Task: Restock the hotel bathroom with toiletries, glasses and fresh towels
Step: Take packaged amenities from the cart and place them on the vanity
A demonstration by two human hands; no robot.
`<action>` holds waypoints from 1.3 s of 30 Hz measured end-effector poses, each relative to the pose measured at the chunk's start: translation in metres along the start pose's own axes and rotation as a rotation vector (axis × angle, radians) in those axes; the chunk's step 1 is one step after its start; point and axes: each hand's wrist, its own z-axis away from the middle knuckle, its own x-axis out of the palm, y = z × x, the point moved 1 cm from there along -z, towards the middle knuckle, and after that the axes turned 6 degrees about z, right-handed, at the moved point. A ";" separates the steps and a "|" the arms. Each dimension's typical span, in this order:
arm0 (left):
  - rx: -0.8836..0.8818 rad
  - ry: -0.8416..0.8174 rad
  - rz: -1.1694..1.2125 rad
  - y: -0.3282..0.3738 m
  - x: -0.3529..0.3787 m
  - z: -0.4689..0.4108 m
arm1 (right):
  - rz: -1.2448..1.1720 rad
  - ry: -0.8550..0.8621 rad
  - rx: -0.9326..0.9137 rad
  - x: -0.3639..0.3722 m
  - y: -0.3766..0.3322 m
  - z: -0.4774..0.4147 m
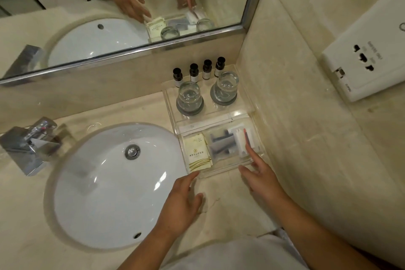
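Both hands are released and grasp nothing. The left hand [182, 201] lies flat with straight fingers, its fingertips at the near-left corner of the clear acrylic tray [219, 174]. The right hand [260, 177] reaches over the tray's near-right corner, its forefinger stretched onto the white packets [241, 138] and its thumb just short of the front wall. The tray stands directly ahead of both hands on the marble counter [219, 199], tucked into the wall corner. Just beyond the left fingertips lie cream sachets [197, 152], and between them and the right forefinger sits a frosted pouch [221, 142] with dark items inside. These toiletries look light, thin and soft, so they are best pinched by an edge or nudged flat with a fingertip. The tray itself is probably stiff, smooth and slippery on polished stone. On its raised rear shelf, farther ahead of the hands, 2 glasses [189, 96] stand upside down on grey coasters [190, 109], in front of 4 small bottles [194, 71]. The glasses are breakable and top-heavy there, so any squaring-up should be a slow slide, with both hands low on the side walls.
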 end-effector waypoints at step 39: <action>-0.114 0.027 -0.058 0.030 -0.013 -0.040 | 0.286 0.078 0.090 0.006 -0.044 -0.046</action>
